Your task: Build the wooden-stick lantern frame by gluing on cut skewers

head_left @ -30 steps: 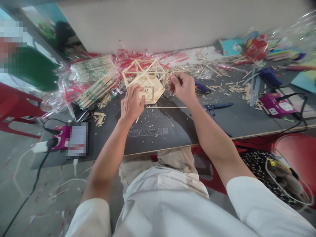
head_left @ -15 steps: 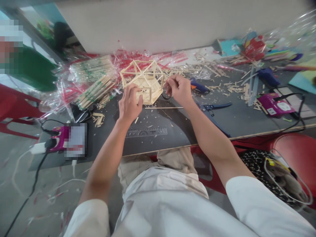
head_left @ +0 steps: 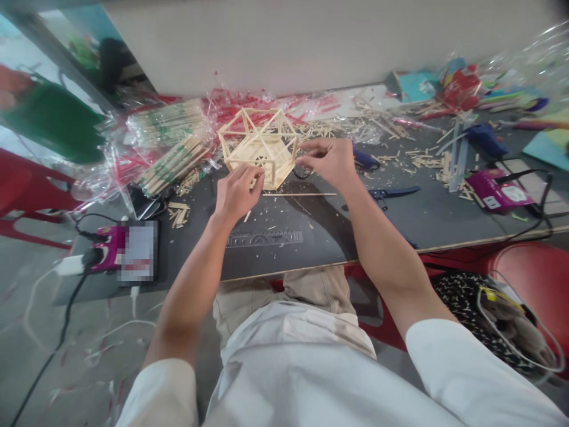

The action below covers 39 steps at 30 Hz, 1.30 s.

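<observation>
Your left hand (head_left: 237,193) pinches the near edge of the stick frame (head_left: 260,147) while your right hand (head_left: 331,160) pinches its right corner.

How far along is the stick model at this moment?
Done: the stick model has a planked floor and upright frame with diagonals. In hand: left hand steadies its front edge; right hand pinches at its right corner. Left: the top is open; a loose stick lies beside it.
</observation>
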Each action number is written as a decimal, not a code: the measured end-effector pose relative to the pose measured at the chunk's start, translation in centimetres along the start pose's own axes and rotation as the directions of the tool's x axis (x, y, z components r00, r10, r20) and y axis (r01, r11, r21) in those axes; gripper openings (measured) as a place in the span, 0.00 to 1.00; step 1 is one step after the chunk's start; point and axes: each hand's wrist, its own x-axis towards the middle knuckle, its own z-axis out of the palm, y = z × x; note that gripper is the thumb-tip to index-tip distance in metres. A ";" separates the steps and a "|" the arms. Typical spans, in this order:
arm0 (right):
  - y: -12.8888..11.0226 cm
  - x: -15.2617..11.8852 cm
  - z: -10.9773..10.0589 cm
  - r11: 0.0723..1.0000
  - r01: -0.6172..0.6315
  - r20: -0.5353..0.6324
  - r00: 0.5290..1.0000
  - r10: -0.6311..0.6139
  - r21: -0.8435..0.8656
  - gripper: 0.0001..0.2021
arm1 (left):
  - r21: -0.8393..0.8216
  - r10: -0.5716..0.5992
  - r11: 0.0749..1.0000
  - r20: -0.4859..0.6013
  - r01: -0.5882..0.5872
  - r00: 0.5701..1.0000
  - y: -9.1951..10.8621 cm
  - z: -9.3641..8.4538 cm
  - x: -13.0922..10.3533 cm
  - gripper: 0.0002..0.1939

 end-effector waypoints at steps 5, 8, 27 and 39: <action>-2.3 -0.6 -1.4 0.978 0.024 0.380 0.923 0.057 -0.206 0.10 | 0.013 -0.061 0.998 0.049 0.061 0.997 -0.3 0.1 -0.2 0.14; -2.6 -0.6 -1.2 0.940 0.109 0.608 0.785 0.117 -0.322 0.08 | 0.030 -0.099 0.995 0.086 0.096 0.991 -0.6 0.3 -0.3 0.13; -2.0 -0.7 -1.0 0.995 -0.027 0.606 0.795 -0.037 0.095 0.19 | -0.453 -0.292 0.836 0.109 0.309 0.950 -2.0 0.5 0.4 0.17; -2.0 -0.4 -1.5 0.995 -0.055 0.220 0.975 0.034 0.088 0.27 | -0.602 -0.159 0.709 0.370 0.367 0.915 -1.7 -0.7 0.4 0.26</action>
